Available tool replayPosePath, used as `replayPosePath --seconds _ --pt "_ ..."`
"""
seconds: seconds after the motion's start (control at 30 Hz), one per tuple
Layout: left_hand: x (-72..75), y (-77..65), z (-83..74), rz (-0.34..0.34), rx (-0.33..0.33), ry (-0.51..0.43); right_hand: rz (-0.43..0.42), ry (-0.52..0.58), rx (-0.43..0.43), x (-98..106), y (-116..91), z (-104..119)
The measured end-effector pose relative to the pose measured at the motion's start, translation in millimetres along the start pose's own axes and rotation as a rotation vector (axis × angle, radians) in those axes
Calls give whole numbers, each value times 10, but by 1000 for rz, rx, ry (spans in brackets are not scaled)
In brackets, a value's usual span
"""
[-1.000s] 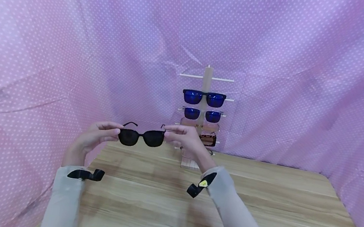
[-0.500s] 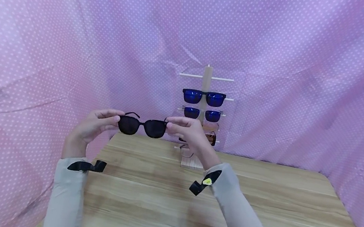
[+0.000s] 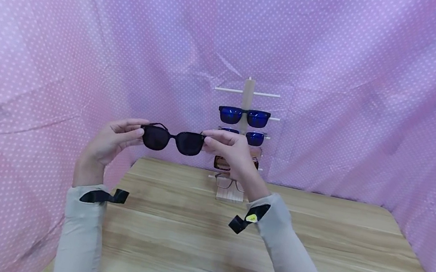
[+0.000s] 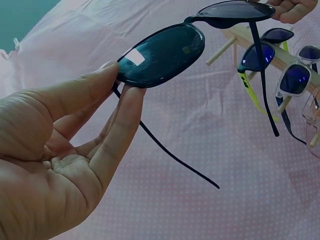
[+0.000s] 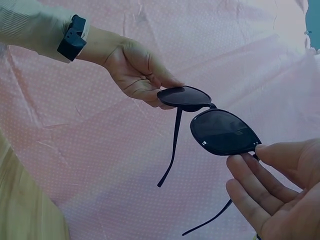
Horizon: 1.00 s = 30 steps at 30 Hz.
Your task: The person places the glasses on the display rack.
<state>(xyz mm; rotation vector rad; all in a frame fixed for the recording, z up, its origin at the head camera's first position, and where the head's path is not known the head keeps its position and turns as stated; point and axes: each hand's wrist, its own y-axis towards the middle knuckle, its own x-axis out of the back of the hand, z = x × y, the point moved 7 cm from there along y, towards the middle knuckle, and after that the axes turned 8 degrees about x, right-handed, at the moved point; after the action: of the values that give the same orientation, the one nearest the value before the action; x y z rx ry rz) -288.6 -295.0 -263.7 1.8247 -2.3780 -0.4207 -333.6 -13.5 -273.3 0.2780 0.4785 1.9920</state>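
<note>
Black sunglasses (image 3: 189, 143) with dark lenses are held up in the air between both hands, lenses toward the head camera. My left hand (image 3: 110, 142) pinches the frame's left end between thumb and fingers. At the other end, my right hand (image 3: 234, 153) pinches the corner near the hinge. Both temples are unfolded and point away, as the left wrist view shows with one thin temple (image 4: 177, 159) reaching down. Behind the right hand, a wooden display stand (image 3: 248, 94) carries several pairs of glasses; that hand hides part of the middle ones.
On the stand's upper part hang black-framed blue-lens sunglasses (image 3: 257, 119), below a bare top peg (image 3: 227, 90). Clear-framed glasses (image 3: 224, 183) hang lowest. The stand is at the back of the wooden table (image 3: 184, 236). Pink dotted cloth (image 3: 361, 83) surrounds the table.
Both hands have raised the black sunglasses, bringing them up from near the table's back edge. The lowest glasses on the stand are now less covered by the right hand.
</note>
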Motion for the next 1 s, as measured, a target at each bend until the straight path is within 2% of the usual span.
replayPosePath --seconds 0.1,0.27,0.57,0.73,1.0 --pt "-29 -9 -72 -37 -38 -23 0 -19 47 -7 1 94" --pt "-73 -21 -175 -103 -98 -95 -25 -28 78 4 -6 233" --pt "-169 -13 -345 -156 -201 -122 -40 -36 147 21 -7 475" --pt "-219 -1 -428 -170 -213 -111 -40 -88 200 50 2 597" --pt "-376 33 -536 -163 -214 -78 -32 -85 313 162 10 770"
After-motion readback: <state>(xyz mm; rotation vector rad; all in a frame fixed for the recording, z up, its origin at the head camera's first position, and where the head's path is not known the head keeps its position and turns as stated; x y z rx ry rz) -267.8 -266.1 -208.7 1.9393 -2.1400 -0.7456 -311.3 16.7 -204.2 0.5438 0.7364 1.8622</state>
